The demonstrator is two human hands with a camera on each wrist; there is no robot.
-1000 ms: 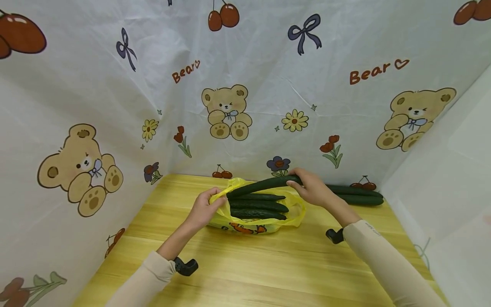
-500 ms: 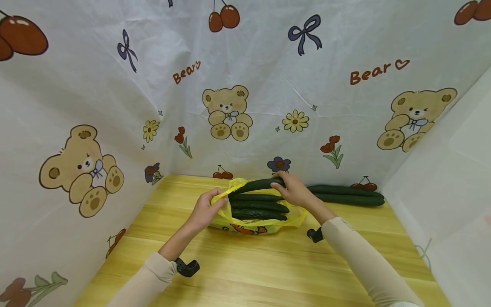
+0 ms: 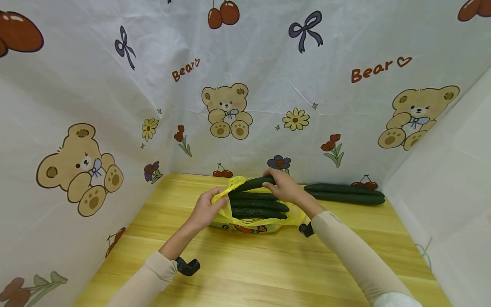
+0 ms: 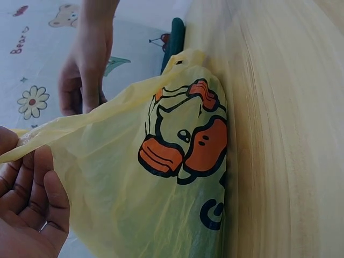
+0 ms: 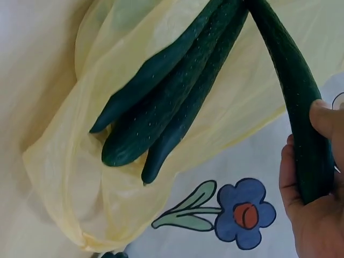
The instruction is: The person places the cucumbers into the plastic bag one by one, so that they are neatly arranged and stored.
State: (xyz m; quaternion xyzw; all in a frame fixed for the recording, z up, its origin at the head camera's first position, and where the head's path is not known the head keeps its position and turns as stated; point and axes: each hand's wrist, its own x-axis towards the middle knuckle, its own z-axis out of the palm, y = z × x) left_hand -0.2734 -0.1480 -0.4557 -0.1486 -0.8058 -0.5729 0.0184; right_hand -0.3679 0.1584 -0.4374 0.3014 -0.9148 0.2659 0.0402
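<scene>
My left hand (image 3: 206, 209) pinches the left rim of a yellow plastic bag (image 4: 123, 161), which lies on its side with its mouth held up. A printed orange and black cartoon shows on the bag in the left wrist view. My right hand (image 3: 283, 186) grips the right end of a dark green cucumber (image 5: 290, 75), its other end inside the bag mouth. Three more cucumbers (image 5: 156, 107) lie side by side in the bag, their tips showing at the opening. Deeper parts of the bag are hidden.
Two further cucumbers (image 3: 345, 194) lie together on the wood-grain table (image 3: 245, 268) at the back right, near the patterned backdrop (image 3: 264, 76). White walls of the same sheet rise at the left and back; a plain white side stands at the right.
My right hand has moved left, carrying the cucumber further into the bag. My left hand keeps its grip on the rim, almost still.
</scene>
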